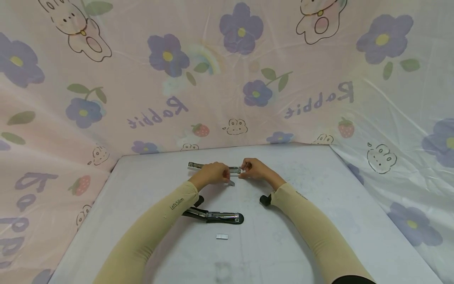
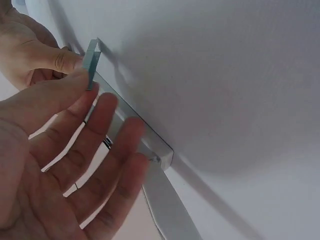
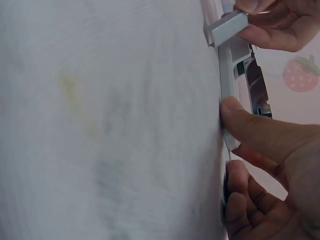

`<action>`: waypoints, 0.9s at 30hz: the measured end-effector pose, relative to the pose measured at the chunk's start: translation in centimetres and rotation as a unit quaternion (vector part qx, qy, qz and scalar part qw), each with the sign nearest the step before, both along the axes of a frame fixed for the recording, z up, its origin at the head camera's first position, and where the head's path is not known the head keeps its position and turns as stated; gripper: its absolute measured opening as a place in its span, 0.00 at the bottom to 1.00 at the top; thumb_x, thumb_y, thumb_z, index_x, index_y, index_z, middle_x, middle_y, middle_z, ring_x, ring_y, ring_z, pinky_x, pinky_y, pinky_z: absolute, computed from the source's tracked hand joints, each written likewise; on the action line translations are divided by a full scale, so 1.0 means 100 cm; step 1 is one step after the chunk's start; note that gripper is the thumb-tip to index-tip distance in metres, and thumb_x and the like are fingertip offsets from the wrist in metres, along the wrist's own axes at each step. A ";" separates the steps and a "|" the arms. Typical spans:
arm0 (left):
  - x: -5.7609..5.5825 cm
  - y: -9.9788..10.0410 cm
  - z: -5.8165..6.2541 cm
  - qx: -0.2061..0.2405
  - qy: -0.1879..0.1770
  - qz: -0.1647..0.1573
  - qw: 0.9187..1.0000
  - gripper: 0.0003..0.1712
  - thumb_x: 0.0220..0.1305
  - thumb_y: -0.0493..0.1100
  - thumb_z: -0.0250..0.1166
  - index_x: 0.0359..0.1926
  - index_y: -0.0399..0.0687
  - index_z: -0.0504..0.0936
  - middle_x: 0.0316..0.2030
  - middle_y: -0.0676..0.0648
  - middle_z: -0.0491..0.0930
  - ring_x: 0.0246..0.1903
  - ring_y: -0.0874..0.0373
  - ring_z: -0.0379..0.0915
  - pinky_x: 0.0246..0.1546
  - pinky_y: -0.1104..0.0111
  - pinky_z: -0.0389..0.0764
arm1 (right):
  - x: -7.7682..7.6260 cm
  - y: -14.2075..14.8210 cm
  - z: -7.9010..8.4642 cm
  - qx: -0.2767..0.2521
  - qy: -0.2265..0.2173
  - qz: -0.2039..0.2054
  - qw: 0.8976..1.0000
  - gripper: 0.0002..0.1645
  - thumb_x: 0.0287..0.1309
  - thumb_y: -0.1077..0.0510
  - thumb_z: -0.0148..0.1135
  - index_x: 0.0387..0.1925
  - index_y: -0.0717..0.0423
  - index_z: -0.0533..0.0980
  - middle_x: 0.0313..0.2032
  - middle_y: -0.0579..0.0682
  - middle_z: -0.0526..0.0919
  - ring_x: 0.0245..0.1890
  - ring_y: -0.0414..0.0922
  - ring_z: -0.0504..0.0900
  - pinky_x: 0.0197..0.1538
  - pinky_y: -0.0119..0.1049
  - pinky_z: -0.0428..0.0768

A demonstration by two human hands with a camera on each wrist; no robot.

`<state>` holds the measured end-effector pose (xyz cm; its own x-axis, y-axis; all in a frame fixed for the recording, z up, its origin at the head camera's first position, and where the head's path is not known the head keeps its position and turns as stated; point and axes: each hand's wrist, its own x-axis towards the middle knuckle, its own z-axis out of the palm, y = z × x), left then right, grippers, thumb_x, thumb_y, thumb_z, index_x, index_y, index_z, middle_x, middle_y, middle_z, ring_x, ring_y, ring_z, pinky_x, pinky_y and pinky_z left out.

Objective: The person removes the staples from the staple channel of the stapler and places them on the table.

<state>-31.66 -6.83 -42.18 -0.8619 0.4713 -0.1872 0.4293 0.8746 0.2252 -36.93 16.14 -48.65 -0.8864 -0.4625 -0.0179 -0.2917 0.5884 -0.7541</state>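
A white stapler [image 1: 194, 165] lies opened out at the far part of the table, its metal staple channel [image 1: 235, 170] exposed. My left hand [image 1: 214, 172] pinches a strip of staples [image 2: 91, 62] between thumb and forefinger, just in front of the stapler; its other fingers [image 2: 131, 132] are spread. In the right wrist view the strip [image 3: 229, 29] hangs tilted near the white base. My right hand [image 1: 256, 169] grips the right end of the stapler, with the thumb [image 3: 242, 120] along its near side. Part of the stapler is hidden behind the left hand.
A black stapler [image 1: 224, 217], also opened out, lies nearer on the white table [image 1: 283, 244], partly covered by the left forearm. In front of it is another strip of staples [image 1: 222, 236]. A patterned curtain [image 1: 213, 90] hangs behind and at both sides.
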 end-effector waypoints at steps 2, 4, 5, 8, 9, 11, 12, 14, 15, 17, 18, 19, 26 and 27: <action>0.001 0.000 0.000 -0.012 -0.002 0.003 1.000 0.06 0.72 0.48 0.74 0.38 0.55 0.86 0.37 0.55 0.84 0.38 0.57 0.77 0.46 0.57 0.79 | 0.000 0.000 0.000 -0.002 0.000 -0.001 1.000 0.18 0.60 0.57 0.81 0.43 0.58 0.78 0.32 0.49 0.77 0.34 0.44 0.73 0.41 0.37 0.72; 0.002 0.000 -0.002 -0.023 -0.003 0.005 1.000 0.07 0.72 0.48 0.74 0.37 0.55 0.85 0.36 0.55 0.83 0.37 0.57 0.76 0.44 0.57 0.77 | 0.001 0.000 0.000 -0.003 0.000 -0.001 1.000 0.18 0.60 0.57 0.81 0.42 0.58 0.79 0.32 0.49 0.77 0.33 0.44 0.73 0.40 0.37 0.72; 0.002 0.000 -0.002 -0.027 -0.002 0.006 1.000 0.07 0.71 0.48 0.74 0.36 0.55 0.85 0.35 0.55 0.82 0.36 0.57 0.75 0.43 0.58 0.77 | 0.001 0.000 0.000 -0.004 0.001 -0.001 1.000 0.18 0.60 0.57 0.81 0.42 0.58 0.79 0.32 0.49 0.77 0.33 0.44 0.73 0.40 0.37 0.72; 0.002 0.000 -0.004 -0.035 0.000 0.007 0.999 0.08 0.71 0.47 0.74 0.34 0.55 0.85 0.34 0.55 0.82 0.35 0.57 0.74 0.41 0.59 0.76 | 0.001 0.000 0.000 -0.004 0.002 -0.001 1.000 0.18 0.60 0.57 0.81 0.43 0.58 0.79 0.32 0.49 0.78 0.33 0.44 0.73 0.40 0.37 0.72; 0.002 0.000 -0.004 -0.037 0.001 0.008 0.999 0.08 0.71 0.46 0.74 0.34 0.55 0.84 0.33 0.55 0.81 0.34 0.57 0.74 0.40 0.59 0.75 | 0.001 0.000 0.000 -0.004 0.002 -0.002 1.000 0.18 0.60 0.57 0.82 0.43 0.58 0.79 0.32 0.49 0.78 0.33 0.44 0.73 0.40 0.37 0.72; 0.002 0.000 -0.004 -0.039 0.004 0.008 0.999 0.08 0.70 0.46 0.75 0.33 0.54 0.84 0.33 0.55 0.82 0.34 0.57 0.74 0.39 0.59 0.75 | 0.001 0.000 0.000 -0.003 0.001 -0.003 1.000 0.18 0.60 0.57 0.81 0.43 0.58 0.79 0.33 0.49 0.78 0.34 0.44 0.73 0.41 0.37 0.73; 0.002 0.001 -0.004 -0.041 0.006 0.008 0.999 0.08 0.70 0.46 0.75 0.33 0.54 0.85 0.33 0.54 0.82 0.34 0.57 0.74 0.39 0.59 0.75 | 0.001 0.000 0.001 -0.002 0.001 -0.003 1.000 0.18 0.60 0.57 0.81 0.43 0.58 0.79 0.33 0.49 0.77 0.34 0.44 0.73 0.41 0.37 0.73; 0.002 0.001 -0.004 -0.044 0.010 0.007 0.999 0.08 0.69 0.45 0.75 0.33 0.54 0.85 0.33 0.54 0.83 0.34 0.57 0.75 0.40 0.59 0.76 | 0.001 0.001 0.001 -0.002 0.001 -0.002 1.000 0.18 0.60 0.57 0.81 0.43 0.58 0.79 0.33 0.49 0.77 0.34 0.44 0.73 0.40 0.37 0.73; 0.002 0.001 -0.004 -0.044 0.010 0.006 0.999 0.07 0.69 0.45 0.76 0.34 0.54 0.85 0.34 0.54 0.83 0.34 0.57 0.76 0.41 0.58 0.77 | 0.002 0.001 0.001 -0.003 0.001 -0.001 1.000 0.18 0.61 0.57 0.81 0.43 0.58 0.79 0.33 0.49 0.77 0.33 0.44 0.73 0.40 0.37 0.73; 0.002 0.001 -0.004 -0.046 0.011 0.006 0.999 0.07 0.69 0.44 0.76 0.35 0.53 0.86 0.35 0.53 0.84 0.35 0.56 0.76 0.44 0.56 0.78 | 0.002 0.000 0.001 -0.003 0.003 0.003 1.000 0.17 0.61 0.58 0.81 0.43 0.58 0.79 0.32 0.49 0.77 0.33 0.44 0.73 0.40 0.37 0.73; 0.002 0.001 -0.004 -0.046 0.011 0.007 0.999 0.06 0.68 0.44 0.76 0.35 0.53 0.86 0.35 0.53 0.85 0.36 0.56 0.77 0.45 0.55 0.79 | 0.002 0.000 0.001 -0.003 0.004 0.005 1.000 0.17 0.61 0.58 0.81 0.42 0.58 0.79 0.32 0.49 0.77 0.32 0.44 0.73 0.40 0.37 0.73; 0.002 0.001 -0.004 -0.046 0.010 0.007 0.999 0.06 0.68 0.44 0.76 0.36 0.52 0.87 0.36 0.53 0.85 0.36 0.56 0.77 0.46 0.54 0.79 | 0.002 0.000 0.002 -0.005 0.005 0.007 1.000 0.17 0.61 0.58 0.81 0.42 0.59 0.79 0.31 0.50 0.77 0.32 0.44 0.73 0.40 0.37 0.73; 0.003 -0.001 -0.003 -0.050 0.007 0.011 0.999 0.05 0.69 0.43 0.76 0.37 0.51 0.87 0.38 0.52 0.86 0.39 0.54 0.79 0.50 0.51 0.80 | 0.002 -0.004 0.003 -0.005 0.007 0.010 1.000 0.18 0.61 0.59 0.81 0.43 0.61 0.79 0.31 0.49 0.77 0.32 0.43 0.73 0.40 0.36 0.73; 0.003 -0.001 -0.003 -0.051 0.006 0.012 0.999 0.05 0.69 0.44 0.76 0.37 0.51 0.88 0.38 0.52 0.86 0.39 0.53 0.80 0.51 0.51 0.79 | 0.001 -0.004 0.002 -0.004 0.005 0.009 1.000 0.18 0.61 0.59 0.81 0.44 0.61 0.79 0.31 0.49 0.77 0.32 0.43 0.73 0.40 0.36 0.73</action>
